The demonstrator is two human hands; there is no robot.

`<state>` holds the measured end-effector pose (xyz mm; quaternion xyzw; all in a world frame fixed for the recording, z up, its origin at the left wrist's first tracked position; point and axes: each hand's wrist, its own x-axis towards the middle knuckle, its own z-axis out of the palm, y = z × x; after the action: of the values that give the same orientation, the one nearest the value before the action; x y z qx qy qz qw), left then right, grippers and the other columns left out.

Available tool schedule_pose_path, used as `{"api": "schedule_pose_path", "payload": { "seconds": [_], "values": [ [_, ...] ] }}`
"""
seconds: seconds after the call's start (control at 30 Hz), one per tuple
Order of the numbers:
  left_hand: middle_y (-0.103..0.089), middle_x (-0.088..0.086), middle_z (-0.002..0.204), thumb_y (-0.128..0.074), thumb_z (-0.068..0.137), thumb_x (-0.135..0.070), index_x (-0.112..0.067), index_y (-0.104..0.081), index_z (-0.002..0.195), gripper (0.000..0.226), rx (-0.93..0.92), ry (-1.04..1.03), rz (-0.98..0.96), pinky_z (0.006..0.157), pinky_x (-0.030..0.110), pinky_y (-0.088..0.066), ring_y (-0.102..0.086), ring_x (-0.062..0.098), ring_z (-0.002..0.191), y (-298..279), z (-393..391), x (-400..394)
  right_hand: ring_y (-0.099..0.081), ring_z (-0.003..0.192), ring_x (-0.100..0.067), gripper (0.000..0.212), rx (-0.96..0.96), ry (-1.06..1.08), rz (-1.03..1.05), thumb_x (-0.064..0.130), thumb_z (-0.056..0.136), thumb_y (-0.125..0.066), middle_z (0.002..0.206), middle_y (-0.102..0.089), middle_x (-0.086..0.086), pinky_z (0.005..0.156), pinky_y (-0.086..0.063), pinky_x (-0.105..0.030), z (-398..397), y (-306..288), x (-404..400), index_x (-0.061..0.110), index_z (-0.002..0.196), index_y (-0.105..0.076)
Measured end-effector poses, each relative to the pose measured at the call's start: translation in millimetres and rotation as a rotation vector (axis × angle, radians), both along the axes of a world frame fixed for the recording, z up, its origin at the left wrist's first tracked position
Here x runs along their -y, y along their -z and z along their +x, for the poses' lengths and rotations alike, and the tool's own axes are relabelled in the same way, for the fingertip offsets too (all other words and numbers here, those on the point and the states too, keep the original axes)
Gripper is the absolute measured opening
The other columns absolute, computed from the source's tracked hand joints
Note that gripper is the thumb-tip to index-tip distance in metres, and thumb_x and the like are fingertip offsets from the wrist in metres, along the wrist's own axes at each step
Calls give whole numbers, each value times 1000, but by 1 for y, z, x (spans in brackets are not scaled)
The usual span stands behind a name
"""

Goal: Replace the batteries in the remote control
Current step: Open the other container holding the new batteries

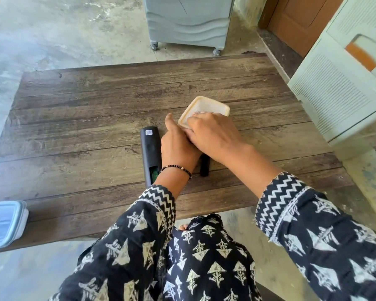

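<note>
Black remote control (150, 148) lies face down on table, long axis running away from person, white sticker near far end; battery bay at near end open, green board showing inside, near end partly hidden by wrist. Black battery cover (204, 168) lies flat just right of remote, mostly hidden under hands. Small square cream container (206, 106) sits beyond, tilted, inside partly covered by fingers
</note>
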<state>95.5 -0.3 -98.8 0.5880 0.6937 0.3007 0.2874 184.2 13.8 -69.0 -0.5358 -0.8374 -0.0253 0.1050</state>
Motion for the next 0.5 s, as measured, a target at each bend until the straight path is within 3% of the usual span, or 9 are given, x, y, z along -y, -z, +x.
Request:
{"api": "schedule_pose_path", "payload": {
  "seconds": [0.07,0.2,0.33,0.5],
  "values": [
    [-68,10,100,-62,82,-25,-2,-12,144,82,-1,-2,2,60,23,-35,-55,17,75,0,0,-1,-61,92,-33,33,-12,-10,-21,28,96,-40,100,-66,-17,68,-46,-39,1,-2,0,3,95,-62],
    [-67,11,105,-60,83,-24,-3,-13,144,80,7,-24,2,57,16,-30,-62,25,95,2,0,0,-61,92,-35,33,-82,0,-16,25,94,-41,99,-66,-20,70,-47,-42,2,-2,3,1,96,-63],
    [-67,12,107,-60,84,-25,-3,-14,144,79,-7,-31,8,59,15,-30,-62,26,98,2,1,-1,-61,97,-35,34,-93,-5,29,25,94,-41,102,-66,-22,70,-49,-43,3,3,4,-2,98,-63],
    [-69,10,101,-61,82,-27,-4,-23,141,74,-32,-47,42,58,17,-33,-64,25,93,2,4,2,-63,52,-31,21,-82,-8,192,18,80,-61,60,-65,-17,39,-42,-29,6,7,3,0,68,-61]
  ]
}}
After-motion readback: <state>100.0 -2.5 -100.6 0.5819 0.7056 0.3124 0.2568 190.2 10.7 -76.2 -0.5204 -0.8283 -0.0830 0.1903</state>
